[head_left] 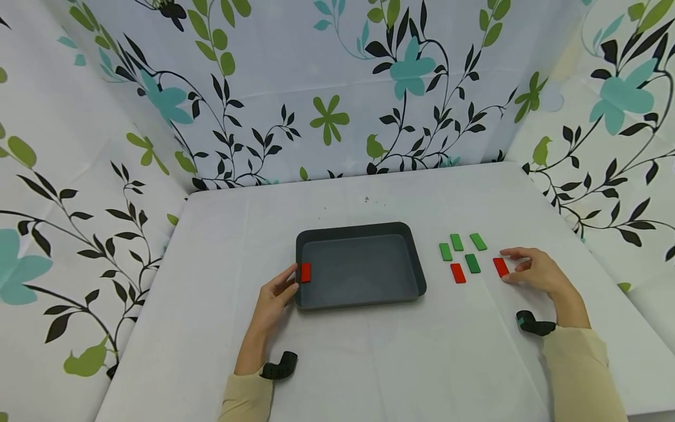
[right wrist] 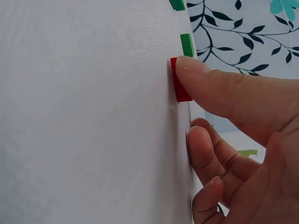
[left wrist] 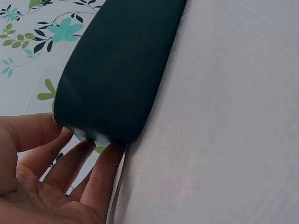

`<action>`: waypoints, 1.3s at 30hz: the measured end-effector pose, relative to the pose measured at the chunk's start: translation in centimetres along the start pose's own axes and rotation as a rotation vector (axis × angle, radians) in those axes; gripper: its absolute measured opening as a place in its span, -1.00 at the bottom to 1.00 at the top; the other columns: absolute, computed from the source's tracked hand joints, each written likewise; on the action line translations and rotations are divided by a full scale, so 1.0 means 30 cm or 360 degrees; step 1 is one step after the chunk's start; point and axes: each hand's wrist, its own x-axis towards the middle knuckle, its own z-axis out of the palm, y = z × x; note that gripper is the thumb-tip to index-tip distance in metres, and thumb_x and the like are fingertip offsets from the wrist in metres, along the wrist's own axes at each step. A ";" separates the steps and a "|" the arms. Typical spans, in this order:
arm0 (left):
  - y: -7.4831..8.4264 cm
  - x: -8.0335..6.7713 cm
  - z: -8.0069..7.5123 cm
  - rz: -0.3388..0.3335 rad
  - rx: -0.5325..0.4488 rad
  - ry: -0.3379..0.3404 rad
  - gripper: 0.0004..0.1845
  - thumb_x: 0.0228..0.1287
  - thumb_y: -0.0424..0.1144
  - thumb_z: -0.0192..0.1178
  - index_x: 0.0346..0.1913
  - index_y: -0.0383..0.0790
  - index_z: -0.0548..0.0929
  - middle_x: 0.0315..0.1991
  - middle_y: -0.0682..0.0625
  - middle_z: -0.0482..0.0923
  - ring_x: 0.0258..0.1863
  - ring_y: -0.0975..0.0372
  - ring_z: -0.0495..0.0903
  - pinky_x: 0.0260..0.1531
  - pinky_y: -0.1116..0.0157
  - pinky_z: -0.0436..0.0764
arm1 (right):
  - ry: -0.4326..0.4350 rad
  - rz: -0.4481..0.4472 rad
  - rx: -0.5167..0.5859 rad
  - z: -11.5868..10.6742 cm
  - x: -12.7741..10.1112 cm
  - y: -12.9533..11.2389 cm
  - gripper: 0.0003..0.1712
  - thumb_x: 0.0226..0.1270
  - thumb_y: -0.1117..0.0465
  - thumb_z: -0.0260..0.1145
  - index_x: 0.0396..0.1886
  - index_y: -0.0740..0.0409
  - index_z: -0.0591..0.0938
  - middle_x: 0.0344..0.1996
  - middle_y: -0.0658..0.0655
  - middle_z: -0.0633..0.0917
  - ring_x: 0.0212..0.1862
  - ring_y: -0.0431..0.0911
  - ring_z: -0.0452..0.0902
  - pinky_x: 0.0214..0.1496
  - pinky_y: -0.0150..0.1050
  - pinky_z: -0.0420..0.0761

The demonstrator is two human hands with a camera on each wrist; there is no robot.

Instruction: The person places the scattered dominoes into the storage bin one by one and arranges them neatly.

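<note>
A dark grey tray (head_left: 364, 231) lies mid-table; its outer wall (left wrist: 117, 70) fills the left wrist view. My left hand (head_left: 292, 278) is at the tray's left rim, thumb and fingertip pinching a small red block (head_left: 305, 272) over the rim. In the left wrist view the fingers (left wrist: 74, 158) lie against the tray and the block is hidden. To the right, my right hand (head_left: 510, 265) has finger and thumb around another red block (head_left: 500, 266) flat on the table. One fingertip (right wrist: 196, 74) presses that red block (right wrist: 179, 91).
Several green blocks (head_left: 456, 242) and one more red block (head_left: 457, 273) lie between the tray and my right hand; green blocks (right wrist: 187, 44) also show in the right wrist view. Floral cloth walls (head_left: 337, 88) close in the white table (head_left: 401, 357) at the back and both sides.
</note>
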 end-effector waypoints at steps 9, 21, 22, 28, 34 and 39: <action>0.003 -0.004 -0.001 0.0008 0.0015 -0.0004 -0.47 0.43 -0.37 0.09 0.43 -0.17 0.36 0.47 -0.12 0.25 0.43 -0.02 0.29 0.15 0.22 0.51 | -0.0003 0.0031 -0.0009 0.008 -0.003 -0.006 -0.30 0.15 0.19 0.43 0.28 0.31 0.47 0.13 0.43 0.36 -0.02 0.19 0.29 -0.18 -0.12 0.39; 0.000 -0.003 -0.002 0.0008 0.0017 0.0004 -0.46 0.42 -0.39 0.10 0.43 -0.17 0.36 0.47 -0.12 0.24 0.43 -0.02 0.28 0.23 0.13 0.47 | 0.0048 0.0079 0.0049 0.012 -0.004 -0.006 -0.24 0.22 0.08 0.42 0.34 0.32 0.39 0.09 0.41 0.44 0.03 0.19 0.34 -0.12 -0.12 0.40; 0.000 -0.002 -0.002 0.0006 0.0015 0.0007 -0.46 0.42 -0.39 0.10 0.43 -0.17 0.37 0.47 -0.12 0.24 0.43 -0.02 0.28 0.24 0.12 0.46 | 0.0056 0.0077 0.0054 0.012 -0.006 -0.008 -0.23 0.24 0.06 0.41 0.35 0.32 0.38 0.12 0.43 0.44 0.05 0.22 0.35 -0.10 -0.09 0.42; -0.002 -0.002 -0.003 -0.0003 0.0013 0.0016 -0.46 0.42 -0.39 0.10 0.43 -0.17 0.37 0.47 -0.12 0.24 0.44 -0.03 0.28 0.28 0.05 0.42 | 0.0137 0.0034 0.0113 0.016 -0.008 -0.025 -0.26 0.32 0.07 0.35 0.38 0.32 0.34 0.25 0.49 0.40 0.19 0.35 0.37 0.07 0.16 0.48; -0.001 -0.004 -0.003 0.0003 0.0002 0.0007 -0.46 0.42 -0.39 0.10 0.43 -0.18 0.36 0.47 -0.12 0.24 0.44 -0.02 0.28 0.27 0.08 0.43 | 0.0266 0.0015 0.0129 0.023 0.001 -0.068 -0.31 0.33 0.15 0.35 0.37 0.31 0.36 0.17 0.45 0.50 0.09 0.21 0.49 -0.20 -0.44 0.53; -0.001 -0.003 -0.002 0.0002 -0.0009 0.0005 -0.46 0.41 -0.39 0.11 0.43 -0.16 0.37 0.47 -0.13 0.25 0.44 -0.02 0.28 0.29 0.02 0.40 | 0.0351 -0.0034 0.0219 0.038 -0.001 -0.120 -0.32 0.33 0.15 0.36 0.36 0.30 0.37 0.13 0.40 0.52 -0.17 -0.38 0.48 -0.27 -0.66 0.46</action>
